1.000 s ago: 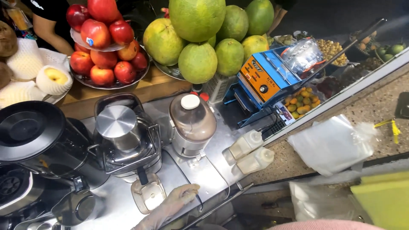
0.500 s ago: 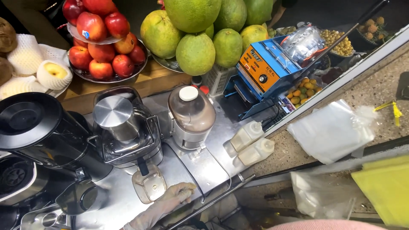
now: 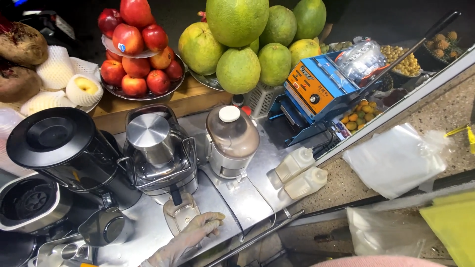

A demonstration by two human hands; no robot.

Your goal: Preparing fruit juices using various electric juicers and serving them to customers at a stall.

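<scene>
Left hand [image 3: 195, 232], gloved, gripped the cup [image 3: 181, 217] under the juicer [image 3: 158, 153] spout, at 6 o'clock; a nudge risked spillage. Right hand unseen.

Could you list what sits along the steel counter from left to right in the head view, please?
Black blender → steel juicer → brown jug → two white bottles → clear bags.

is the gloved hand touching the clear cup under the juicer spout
Yes, the gloved hand rests against the clear cup standing under the juicer spout.
</scene>
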